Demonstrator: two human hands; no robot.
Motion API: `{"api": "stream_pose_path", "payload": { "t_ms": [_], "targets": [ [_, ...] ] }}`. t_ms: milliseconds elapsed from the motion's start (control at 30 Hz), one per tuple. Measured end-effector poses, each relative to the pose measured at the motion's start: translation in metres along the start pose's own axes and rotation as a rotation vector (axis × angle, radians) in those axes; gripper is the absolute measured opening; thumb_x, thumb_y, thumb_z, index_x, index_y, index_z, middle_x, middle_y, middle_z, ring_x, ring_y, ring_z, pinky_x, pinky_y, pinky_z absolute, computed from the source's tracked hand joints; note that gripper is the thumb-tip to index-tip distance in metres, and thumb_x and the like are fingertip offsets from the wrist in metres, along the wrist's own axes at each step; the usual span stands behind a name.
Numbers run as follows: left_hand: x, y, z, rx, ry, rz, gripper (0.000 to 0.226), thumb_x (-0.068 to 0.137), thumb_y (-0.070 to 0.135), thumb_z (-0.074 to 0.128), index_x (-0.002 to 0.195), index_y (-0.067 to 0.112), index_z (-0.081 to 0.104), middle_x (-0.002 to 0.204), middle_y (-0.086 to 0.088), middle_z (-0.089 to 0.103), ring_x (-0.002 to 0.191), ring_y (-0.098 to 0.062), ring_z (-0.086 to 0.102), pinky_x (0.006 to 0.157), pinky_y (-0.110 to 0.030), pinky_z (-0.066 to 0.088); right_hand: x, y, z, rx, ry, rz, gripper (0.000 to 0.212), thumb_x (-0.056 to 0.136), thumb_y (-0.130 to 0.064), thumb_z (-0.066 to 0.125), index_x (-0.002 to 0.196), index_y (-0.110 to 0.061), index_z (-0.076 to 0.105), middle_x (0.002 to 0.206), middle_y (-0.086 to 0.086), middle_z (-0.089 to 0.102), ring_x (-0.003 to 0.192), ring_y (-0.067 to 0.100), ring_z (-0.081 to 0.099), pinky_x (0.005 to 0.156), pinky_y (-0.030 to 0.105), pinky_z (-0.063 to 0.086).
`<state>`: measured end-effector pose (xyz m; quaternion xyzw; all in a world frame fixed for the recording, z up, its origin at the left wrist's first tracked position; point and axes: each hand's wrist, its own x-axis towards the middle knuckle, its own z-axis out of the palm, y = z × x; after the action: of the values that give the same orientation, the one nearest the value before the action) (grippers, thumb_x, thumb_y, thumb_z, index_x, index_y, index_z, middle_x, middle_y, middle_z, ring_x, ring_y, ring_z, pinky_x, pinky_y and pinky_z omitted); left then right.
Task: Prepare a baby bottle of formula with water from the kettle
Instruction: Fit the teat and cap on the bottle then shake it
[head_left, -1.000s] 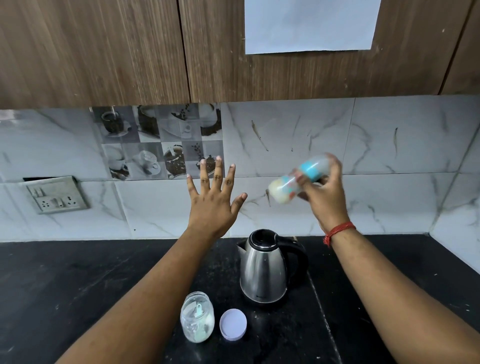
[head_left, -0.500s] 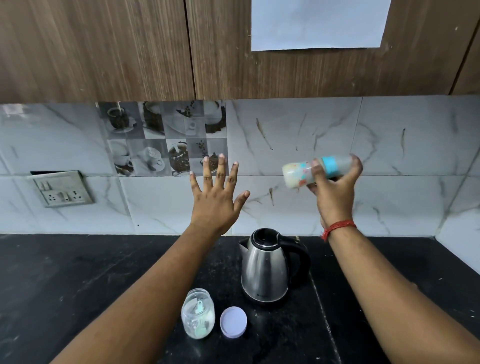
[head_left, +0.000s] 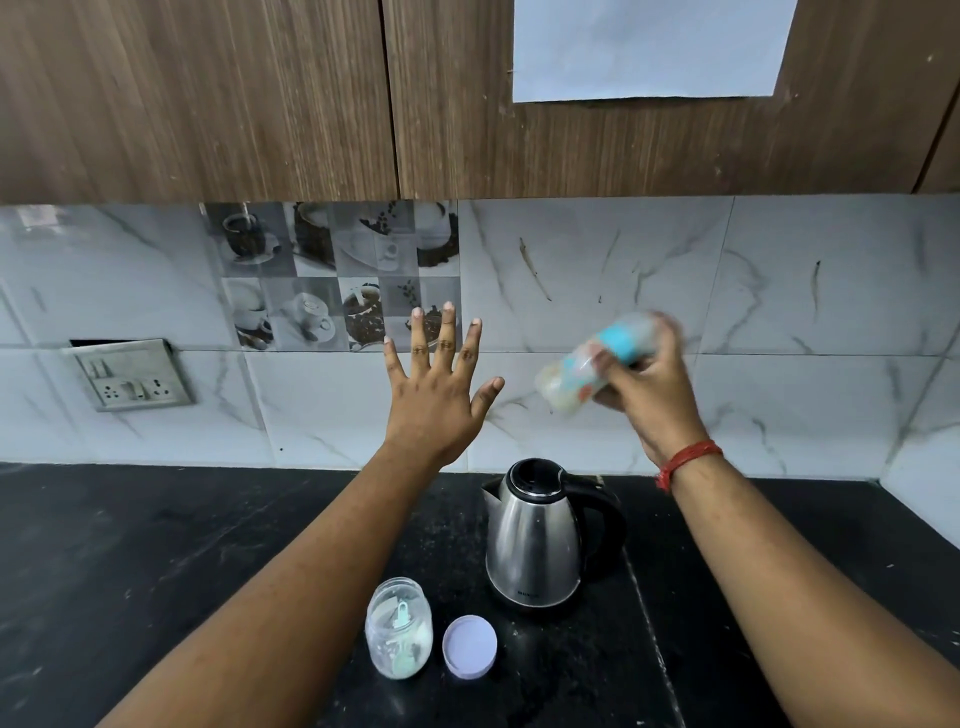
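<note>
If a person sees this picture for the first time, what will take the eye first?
First, the blurred baby bottle with a blue ring, gripped in the raised right hand before the marble wall tiles. Next, the left hand, held up with fingers spread, holding nothing. Below them on the black counter stand a shiny steel kettle, an open clear jar and its pale lilac lid.

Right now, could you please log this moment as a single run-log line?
step: mixing | right hand: grips baby bottle, blurred | left hand: open, raised | kettle: on counter | jar: lid off
</note>
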<state>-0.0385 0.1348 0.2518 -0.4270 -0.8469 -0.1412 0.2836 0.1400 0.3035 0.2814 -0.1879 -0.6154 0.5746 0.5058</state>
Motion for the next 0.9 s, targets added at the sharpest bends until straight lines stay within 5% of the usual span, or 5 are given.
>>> {"api": "stream_pose_path", "payload": {
  "t_ms": [333, 433, 533, 667, 900],
  "targets": [
    [0.001, -0.003, 0.002, -0.018, -0.003, -0.017, 0.076, 0.098, 0.070, 0.000, 0.162, 0.029, -0.012, 0.170, -0.005, -0.024, 0.154, -0.036, -0.028, 0.122, -0.068, -0.005, 0.006, 0.011, -0.001, 0.077, 0.159, 0.003, 0.068, 0.089, -0.022, 0.077, 0.141, -0.031, 0.034, 0.112, 0.001, 0.064, 0.100, 0.019, 0.071, 0.078, 0.045, 0.064],
    [0.000, -0.002, 0.003, -0.015, -0.004, -0.005, 0.075, 0.098, 0.070, -0.001, 0.160, 0.030, -0.018, 0.169, -0.004, -0.027, 0.153, -0.036, -0.029, 0.122, -0.068, -0.005, 0.003, 0.011, 0.003, -0.036, -0.063, 0.061, 0.069, 0.086, -0.023, 0.081, 0.139, -0.037, 0.038, 0.118, 0.008, 0.064, 0.105, 0.026, 0.071, 0.078, 0.048, 0.064],
    [0.001, -0.003, 0.005, -0.025, -0.008, -0.015, 0.075, 0.098, 0.070, -0.001, 0.161, 0.030, -0.016, 0.169, -0.004, -0.027, 0.153, -0.035, -0.029, 0.122, -0.068, -0.005, 0.004, 0.016, -0.001, 0.044, 0.161, 0.004, 0.069, 0.090, -0.024, 0.077, 0.143, -0.028, 0.033, 0.116, 0.005, 0.064, 0.101, 0.020, 0.072, 0.078, 0.045, 0.065],
    [0.001, -0.004, 0.005, -0.017, -0.002, 0.001, 0.075, 0.099, 0.069, 0.000, 0.161, 0.030, -0.015, 0.170, -0.004, -0.026, 0.154, -0.036, -0.028, 0.122, -0.068, -0.004, 0.001, 0.017, 0.005, -0.060, -0.089, 0.050, 0.070, 0.087, -0.021, 0.080, 0.141, -0.034, 0.037, 0.120, 0.012, 0.064, 0.105, 0.027, 0.072, 0.078, 0.047, 0.064],
    [0.001, -0.003, 0.009, -0.015, -0.006, 0.009, 0.074, 0.099, 0.069, -0.001, 0.158, 0.031, -0.020, 0.170, -0.004, -0.026, 0.153, -0.035, -0.030, 0.122, -0.068, -0.006, 0.003, 0.019, 0.010, -0.054, -0.037, 0.032, 0.072, 0.085, -0.025, 0.082, 0.141, -0.036, 0.037, 0.118, 0.010, 0.065, 0.102, 0.024, 0.073, 0.077, 0.044, 0.064]
  ]
}}
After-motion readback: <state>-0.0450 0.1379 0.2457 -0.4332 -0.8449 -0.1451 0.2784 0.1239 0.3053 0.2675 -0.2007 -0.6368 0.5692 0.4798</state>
